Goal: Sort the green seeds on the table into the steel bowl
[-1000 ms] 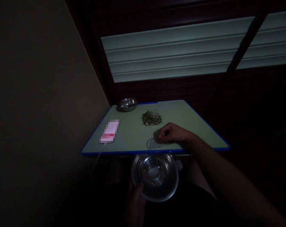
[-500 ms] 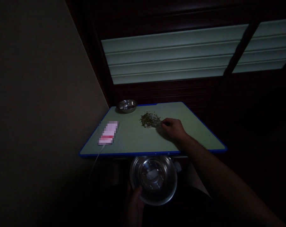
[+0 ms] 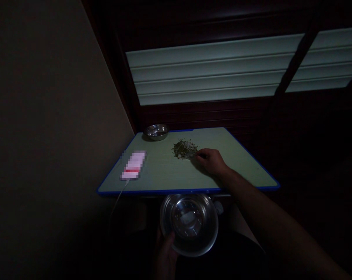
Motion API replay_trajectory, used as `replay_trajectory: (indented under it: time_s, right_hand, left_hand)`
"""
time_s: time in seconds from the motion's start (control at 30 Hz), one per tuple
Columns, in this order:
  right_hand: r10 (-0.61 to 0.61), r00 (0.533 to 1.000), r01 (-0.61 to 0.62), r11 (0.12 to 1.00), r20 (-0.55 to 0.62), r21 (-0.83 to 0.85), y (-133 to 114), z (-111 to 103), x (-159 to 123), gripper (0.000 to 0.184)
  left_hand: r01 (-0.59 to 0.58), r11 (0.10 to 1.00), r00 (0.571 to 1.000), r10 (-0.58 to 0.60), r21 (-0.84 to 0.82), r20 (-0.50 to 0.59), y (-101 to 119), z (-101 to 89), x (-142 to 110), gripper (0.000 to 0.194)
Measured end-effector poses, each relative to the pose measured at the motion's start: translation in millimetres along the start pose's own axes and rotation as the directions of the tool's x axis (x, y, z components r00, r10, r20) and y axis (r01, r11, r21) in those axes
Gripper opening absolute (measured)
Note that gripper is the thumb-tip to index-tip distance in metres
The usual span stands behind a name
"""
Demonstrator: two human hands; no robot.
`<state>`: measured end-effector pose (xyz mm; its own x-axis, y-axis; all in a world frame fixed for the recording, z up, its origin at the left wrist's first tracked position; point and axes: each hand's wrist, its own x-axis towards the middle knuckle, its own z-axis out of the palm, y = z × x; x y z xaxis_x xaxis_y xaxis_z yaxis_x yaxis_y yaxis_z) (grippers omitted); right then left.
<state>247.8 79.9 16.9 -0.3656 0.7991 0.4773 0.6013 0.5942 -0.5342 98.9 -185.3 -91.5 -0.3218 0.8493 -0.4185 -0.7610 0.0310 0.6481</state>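
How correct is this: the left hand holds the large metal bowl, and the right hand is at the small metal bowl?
Not fully: the right hand is at the heap of small greenish pieces, not at the small metal bowl, as the head view shows. The left hand does hold the large metal bowl.

No text, label, brand, number or sign is readable. The screen of the phone [image 3: 134, 165] near the left edge of the table [image 3: 164, 175] is pixelated beyond reading.
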Motion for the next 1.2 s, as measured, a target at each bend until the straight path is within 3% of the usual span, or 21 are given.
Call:
replay_trajectory:
  time_s: [1.03, 1.2]
  right_hand:
    - [-0.006, 1.000, 0.005, 0.998, 0.030, 0.059, 1.6, -2.1, 0.6, 0.015]
    - [0.001, 0.999, -0.004, 0.997, 0.036, 0.079, 2.7, -1.4, 0.4, 0.014]
  left_hand:
    - [-0.006, 1.000, 1.000, 0.006, 0.013, 0.000, 2.5, 7.9, -4.7, 0.070]
    - [-0.017, 1.000, 0.999, 0.018, 0.011, -0.047, 2.0, 9.4, -6.3, 0.071]
